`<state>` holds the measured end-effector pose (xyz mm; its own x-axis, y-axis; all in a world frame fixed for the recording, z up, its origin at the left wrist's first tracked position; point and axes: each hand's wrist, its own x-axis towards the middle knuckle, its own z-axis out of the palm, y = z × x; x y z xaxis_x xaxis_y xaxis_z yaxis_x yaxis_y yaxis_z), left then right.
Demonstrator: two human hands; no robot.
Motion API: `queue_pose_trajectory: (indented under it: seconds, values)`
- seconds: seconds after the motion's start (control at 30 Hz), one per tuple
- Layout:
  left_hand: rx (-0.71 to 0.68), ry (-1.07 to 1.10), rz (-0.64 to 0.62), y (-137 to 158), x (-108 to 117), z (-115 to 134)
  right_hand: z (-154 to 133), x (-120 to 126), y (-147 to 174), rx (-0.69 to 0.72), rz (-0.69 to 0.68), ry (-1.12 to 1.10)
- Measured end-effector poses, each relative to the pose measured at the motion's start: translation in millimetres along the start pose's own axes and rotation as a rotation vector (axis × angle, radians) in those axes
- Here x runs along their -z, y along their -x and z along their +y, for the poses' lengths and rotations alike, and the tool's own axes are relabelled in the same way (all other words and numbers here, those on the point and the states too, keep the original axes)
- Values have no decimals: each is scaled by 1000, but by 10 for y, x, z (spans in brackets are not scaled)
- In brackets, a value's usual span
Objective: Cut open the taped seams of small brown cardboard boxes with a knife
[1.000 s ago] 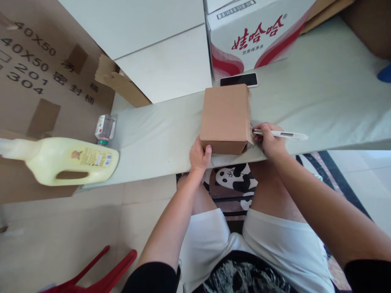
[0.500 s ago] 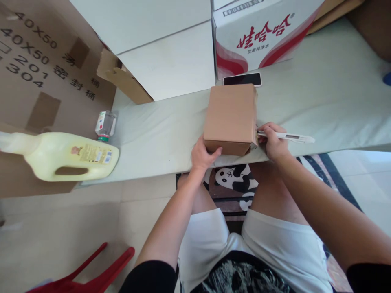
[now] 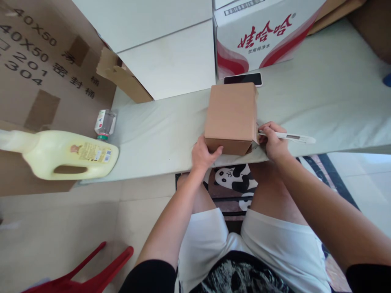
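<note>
A small brown cardboard box rests on the pale green cloth near its front edge. My left hand grips the box's near left corner, thumb across the front face and fingers along the left side. In my right hand is a white utility knife, its body pointing out to the right. The knife's front end is at the right side of the box, where a flap edge sticks out at the lower corner. Whether the blade touches the cardboard I cannot tell.
A phone lies just behind the box, before a white and red carton. White panels stand at the back. To the left are a yellow jug, a clear bottle and a large carton. A red chair is lower left.
Almost nothing differs. The view has shifted very slightly, while both hands, the box and the knife keep their places.
</note>
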<state>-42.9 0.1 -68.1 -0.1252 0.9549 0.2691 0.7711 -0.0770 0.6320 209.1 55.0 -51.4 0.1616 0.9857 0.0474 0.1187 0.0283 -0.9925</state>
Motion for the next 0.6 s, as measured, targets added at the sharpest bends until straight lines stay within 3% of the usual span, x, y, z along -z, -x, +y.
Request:
queue_pose_trajectory:
  seconds: [0.6]
  values:
    - [12,1,-1,7,-3,10,80,15,-19,16,-13,-74]
